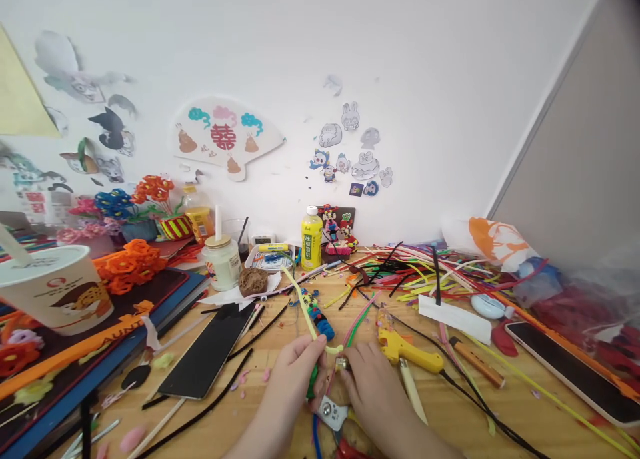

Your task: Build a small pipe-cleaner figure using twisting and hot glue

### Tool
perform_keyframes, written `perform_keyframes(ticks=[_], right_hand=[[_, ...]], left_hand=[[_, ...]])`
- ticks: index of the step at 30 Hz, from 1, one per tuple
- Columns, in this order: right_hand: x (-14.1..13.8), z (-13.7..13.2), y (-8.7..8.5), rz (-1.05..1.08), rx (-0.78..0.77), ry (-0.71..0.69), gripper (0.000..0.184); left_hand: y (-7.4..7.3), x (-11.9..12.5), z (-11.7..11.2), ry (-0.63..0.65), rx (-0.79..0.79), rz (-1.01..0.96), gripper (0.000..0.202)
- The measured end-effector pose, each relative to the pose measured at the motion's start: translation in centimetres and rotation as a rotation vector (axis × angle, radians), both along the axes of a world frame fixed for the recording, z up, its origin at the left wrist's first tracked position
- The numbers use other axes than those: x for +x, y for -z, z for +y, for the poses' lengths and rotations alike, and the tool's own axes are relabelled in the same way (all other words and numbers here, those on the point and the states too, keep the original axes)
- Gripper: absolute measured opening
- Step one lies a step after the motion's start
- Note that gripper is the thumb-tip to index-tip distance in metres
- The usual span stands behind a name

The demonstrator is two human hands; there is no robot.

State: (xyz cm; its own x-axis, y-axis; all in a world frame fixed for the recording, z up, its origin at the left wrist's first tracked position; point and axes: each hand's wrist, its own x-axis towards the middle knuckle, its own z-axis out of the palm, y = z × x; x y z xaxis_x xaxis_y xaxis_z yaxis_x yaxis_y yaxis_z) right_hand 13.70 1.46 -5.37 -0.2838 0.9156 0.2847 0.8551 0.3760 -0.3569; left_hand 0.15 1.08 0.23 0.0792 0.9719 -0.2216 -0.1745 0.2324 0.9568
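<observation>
My left hand is closed, its thumb and fingers pinching a pale yellow pipe cleaner that rises up and to the left. The short end of that pipe cleaner bends to the right. A bit of green shows under the left fingers. My right hand is beside it with curled fingers, near a small shiny piece; what they grip is hidden. Between the wrists is a cutting tool with a riveted metal plate and red at its lower end. Just beyond the hands lies a colourful pipe-cleaner figure.
A yellow glue gun lies right of my hands, its black cord trailing. Loose pipe cleaners pile up behind. A black phone lies left, another phone far right. A paper cup, jar and yellow bottle stand around.
</observation>
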Motion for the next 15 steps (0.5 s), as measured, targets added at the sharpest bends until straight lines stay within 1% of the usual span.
perform_keyframes(ticks=[2, 4, 6, 8, 9, 11, 12, 13, 14, 15], right_hand=[[-0.1, -0.2, -0.8, -0.019, 0.004, -0.002, 0.023], [0.0, -0.6, -2.1, -0.017, -0.013, -0.022, 0.026], [0.4, -1.2, -3.3, -0.043, -0.081, -0.067, 0.024], [1.0, -2.1, -3.8, -0.155, -0.182, -0.121, 0.021], [1.2, -2.5, -3.5, -0.242, -0.225, -0.142, 0.023], [1.7, -3.1, -2.0, -0.39, -0.25, -0.166, 0.028], [1.7, -3.3, -0.9, -0.382, -0.216, -0.143, 0.034], [1.7, -3.4, 0.2, -0.343, -0.192, -0.147, 0.041], [1.6, -3.4, 1.2, -0.298, -0.167, -0.132, 0.045], [1.5, -3.4, 2.0, -0.25, -0.162, -0.083, 0.046]], left_hand=[[0.1, -0.1, 0.1, -0.015, 0.013, 0.001, 0.034], [0.2, -0.3, 0.3, -0.036, 0.043, 0.001, 0.034], [0.4, -0.5, 0.5, -0.05, 0.066, -0.001, 0.033], [0.4, -0.8, 0.8, -0.066, 0.067, -0.01, 0.032], [0.4, -1.0, 0.9, -0.076, 0.061, -0.02, 0.031], [0.3, -1.3, 1.0, -0.116, 0.077, -0.042, 0.031], [0.3, -1.4, 1.0, -0.129, 0.091, -0.051, 0.031], [0.2, -1.5, 1.0, -0.131, 0.098, -0.052, 0.032], [0.1, -1.6, 1.0, -0.135, 0.104, -0.054, 0.032], [0.1, -1.6, 1.0, -0.152, 0.123, -0.054, 0.032]])
